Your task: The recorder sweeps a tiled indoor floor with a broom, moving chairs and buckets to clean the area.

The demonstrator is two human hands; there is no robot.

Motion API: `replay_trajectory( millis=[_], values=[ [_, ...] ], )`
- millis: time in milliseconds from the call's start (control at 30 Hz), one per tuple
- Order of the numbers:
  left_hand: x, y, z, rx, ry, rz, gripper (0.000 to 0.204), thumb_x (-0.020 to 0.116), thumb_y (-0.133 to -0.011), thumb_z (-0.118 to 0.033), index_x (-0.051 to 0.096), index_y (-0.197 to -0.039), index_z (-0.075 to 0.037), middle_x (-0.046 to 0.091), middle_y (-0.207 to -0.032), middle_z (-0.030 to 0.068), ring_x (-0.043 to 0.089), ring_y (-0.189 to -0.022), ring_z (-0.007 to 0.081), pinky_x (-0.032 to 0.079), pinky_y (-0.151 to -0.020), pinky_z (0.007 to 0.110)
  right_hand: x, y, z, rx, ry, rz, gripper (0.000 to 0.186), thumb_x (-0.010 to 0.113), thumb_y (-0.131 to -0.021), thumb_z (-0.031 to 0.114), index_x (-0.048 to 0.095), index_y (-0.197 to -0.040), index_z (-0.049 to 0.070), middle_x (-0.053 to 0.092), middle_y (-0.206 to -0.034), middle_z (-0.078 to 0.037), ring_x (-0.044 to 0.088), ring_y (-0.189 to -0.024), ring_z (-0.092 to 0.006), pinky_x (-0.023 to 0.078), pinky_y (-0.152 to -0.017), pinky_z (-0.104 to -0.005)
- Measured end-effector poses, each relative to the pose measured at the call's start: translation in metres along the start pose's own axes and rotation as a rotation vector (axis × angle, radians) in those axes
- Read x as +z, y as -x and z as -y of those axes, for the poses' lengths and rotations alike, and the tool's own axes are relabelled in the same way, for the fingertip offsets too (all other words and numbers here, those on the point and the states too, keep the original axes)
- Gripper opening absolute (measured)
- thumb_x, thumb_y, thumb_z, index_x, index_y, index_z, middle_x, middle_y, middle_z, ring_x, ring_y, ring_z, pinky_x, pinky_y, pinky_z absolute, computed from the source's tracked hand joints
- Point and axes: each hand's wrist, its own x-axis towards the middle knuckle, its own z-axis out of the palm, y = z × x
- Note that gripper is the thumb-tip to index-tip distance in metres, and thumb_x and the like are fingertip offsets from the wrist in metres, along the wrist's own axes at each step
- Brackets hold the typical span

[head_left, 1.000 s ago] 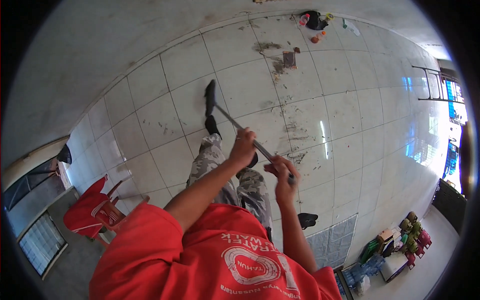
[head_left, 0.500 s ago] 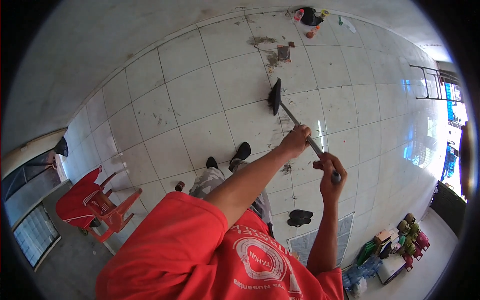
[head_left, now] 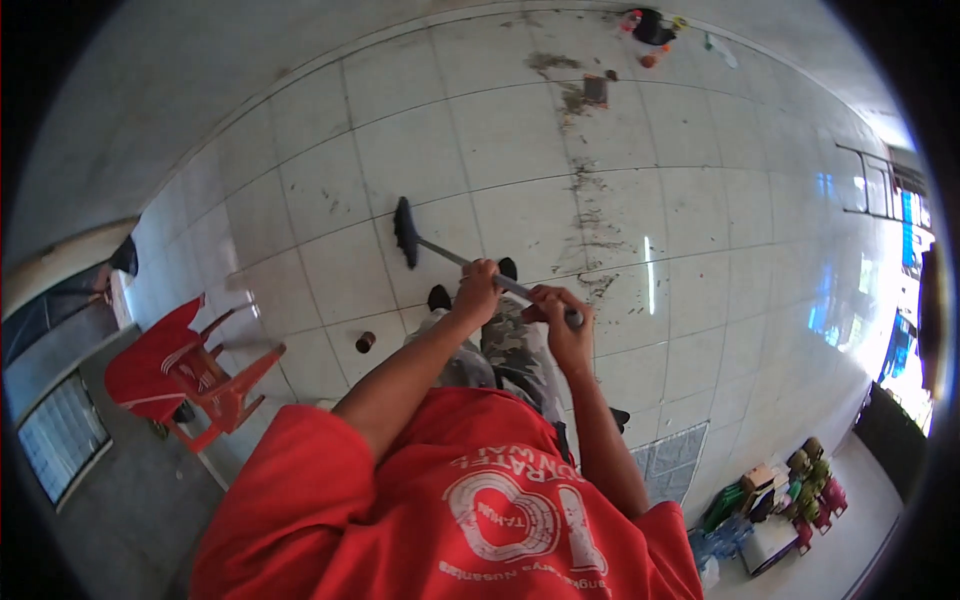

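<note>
A broom (head_left: 405, 233) with a black bristle head and a grey handle slants across the tiled floor. Its head is at the far left of my feet, near or on the tiles. Lower on the handle, my left hand (head_left: 478, 290) is wrapped around the shaft. My right hand (head_left: 560, 318) grips it close to the top end, where the grey tip sticks out beyond the fingers. A streak of dark dirt (head_left: 590, 215) runs along the tiles to the right of the broom head.
A red plastic chair (head_left: 235, 400) with red cloth over it stands at left. A small brown container (head_left: 366, 342) sits near my feet. At the far wall lie bottles and a black bag (head_left: 652, 28), near a square floor drain (head_left: 595, 91). Potted plants (head_left: 815, 470) stand at lower right.
The broom head has swung left and nearer to me, away from the dirt streak. Both hands have moved left with the handle, still holding it.
</note>
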Motion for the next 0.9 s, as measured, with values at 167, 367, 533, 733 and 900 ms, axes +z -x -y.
replay_trajectory(
  millis=[167, 367, 533, 733, 900],
  values=[
    [0.068, -0.016, -0.008, 0.218, 0.297, -0.301, 0.03, 0.063, -0.07, -0.002, 0.048, -0.096, -0.001, 0.048, -0.101, 0.0184, 0.047, -0.102, 0.0373, 0.04, -0.088, 0.042, 0.001, 0.009, 0.048, -0.135, 0.44, 0.066, 0.021, 0.045, -0.091, 0.007, 0.061, -0.091, -0.007, 0.063, -0.081, -0.008, 0.062, -0.068, -0.0147, 0.052, -0.064, -0.0272],
    [0.035, -0.048, -0.098, 0.191, 0.357, 0.054, 0.022, 0.063, -0.079, -0.015, 0.05, -0.094, -0.006, 0.052, -0.1, 0.0148, 0.055, -0.092, 0.0328, 0.045, -0.081, 0.042, -0.002, 0.038, 0.087, -0.335, 0.931, 0.063, 0.019, 0.045, -0.089, 0.005, 0.061, -0.092, -0.006, 0.063, -0.08, -0.009, 0.062, -0.067, -0.0161, 0.05, -0.063, -0.0282],
    [-0.031, 0.003, -0.112, 0.268, 0.086, -0.113, 0.028, 0.063, -0.077, -0.022, 0.054, -0.099, -0.008, 0.054, -0.104, 0.0126, 0.052, -0.106, 0.0357, 0.041, -0.093, 0.047, 0.006, 0.091, 0.106, -0.29, 0.563, -0.096, 0.026, 0.046, -0.089, 0.016, 0.058, -0.082, -0.007, 0.063, -0.088, -0.017, 0.065, -0.07, -0.0213, 0.054, -0.067, -0.0328],
    [-0.114, 0.072, 0.013, -0.081, -0.363, -0.016, 0.03, 0.061, -0.075, -0.018, 0.053, -0.099, -0.003, 0.053, -0.109, 0.0171, 0.048, -0.107, 0.0362, 0.039, -0.092, 0.046, 0.078, 0.067, 0.011, 0.003, 0.255, 0.149, 0.028, 0.051, -0.088, 0.018, 0.058, -0.097, -0.007, 0.062, -0.095, -0.017, 0.065, -0.079, -0.0251, 0.054, -0.075, -0.0386],
    [-0.104, 0.063, 0.188, -0.208, -0.143, -0.442, 0.027, 0.057, -0.076, -0.004, 0.046, -0.1, -0.001, 0.049, -0.104, 0.0196, 0.048, -0.1, 0.0401, 0.042, -0.084, 0.046, 0.194, -0.013, -0.105, 0.033, 0.027, 0.332, 0.021, 0.048, -0.092, 0.009, 0.057, -0.102, -0.007, 0.06, -0.1, -0.014, 0.064, -0.085, -0.0248, 0.053, -0.079, -0.0352]
  ],
)
